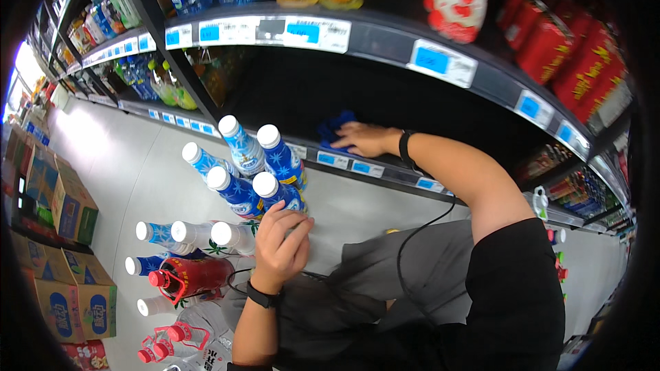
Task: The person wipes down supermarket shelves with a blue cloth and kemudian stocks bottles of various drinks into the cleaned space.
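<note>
My right hand (367, 139) presses on a crumpled blue cloth (332, 131) at the front of the dark lower shelf (289, 98). That arm reaches across from the right, with a black band at the wrist. Over the floor, my left hand (283, 242) is raised, loosely curled and holding nothing. Just beyond its fingertips stands a blue bottle with a white cap (273, 191); whether they touch I cannot tell. Several more blue and light-blue bottles (245, 147) are grouped beside it, against the shelf's front edge.
Left of my legs stand white bottles (234, 237), a red-capped dark bottle (198, 275) and large clear water bottles (193, 330). Cardboard cartons (77, 293) line the far left. Above my right arm runs a shelf edge with price tags (314, 33). A black cable (405, 263) hangs across my lap.
</note>
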{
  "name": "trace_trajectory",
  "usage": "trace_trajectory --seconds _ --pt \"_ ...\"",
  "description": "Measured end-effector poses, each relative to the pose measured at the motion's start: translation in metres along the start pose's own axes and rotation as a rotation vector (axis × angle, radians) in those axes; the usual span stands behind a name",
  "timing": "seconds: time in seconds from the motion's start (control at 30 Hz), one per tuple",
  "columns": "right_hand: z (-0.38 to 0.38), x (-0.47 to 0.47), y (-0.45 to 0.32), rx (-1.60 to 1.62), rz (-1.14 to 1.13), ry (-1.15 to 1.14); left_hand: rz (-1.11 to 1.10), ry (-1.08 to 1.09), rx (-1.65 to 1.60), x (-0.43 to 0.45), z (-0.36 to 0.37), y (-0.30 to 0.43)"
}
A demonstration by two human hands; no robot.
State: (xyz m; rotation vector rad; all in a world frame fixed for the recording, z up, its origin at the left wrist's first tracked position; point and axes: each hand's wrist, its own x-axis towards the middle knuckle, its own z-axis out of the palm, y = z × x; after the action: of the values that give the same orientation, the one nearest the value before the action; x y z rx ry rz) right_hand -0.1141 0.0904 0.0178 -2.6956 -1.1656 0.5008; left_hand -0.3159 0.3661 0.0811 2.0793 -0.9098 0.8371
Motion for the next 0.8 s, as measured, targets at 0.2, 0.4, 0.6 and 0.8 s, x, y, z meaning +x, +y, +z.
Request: trace_trajectory --seconds 0.2,0.4,0.6,0.8 --pt "-0.006 -0.104 -0.022 -0.055 0.349 -0.147 0.069 0.093 0.001 -0.008 -0.002 0.006" --pt "-0.06 -0.152 -0.057 -0.199 0.461 -0.216 0.067 0.16 -0.024 -0.009 -0.004 0.019" --pt "-0.142 -0.168 -0.158 -0.12 0.178 0.053 0.058 0.183 -0.037 -0.015 -0.006 0.02" --pt "-0.219 -0.223 -0.27 -0.143 -0.132 0.343 0.045 0.208 -0.054 -0.015 -0.021 0.023"
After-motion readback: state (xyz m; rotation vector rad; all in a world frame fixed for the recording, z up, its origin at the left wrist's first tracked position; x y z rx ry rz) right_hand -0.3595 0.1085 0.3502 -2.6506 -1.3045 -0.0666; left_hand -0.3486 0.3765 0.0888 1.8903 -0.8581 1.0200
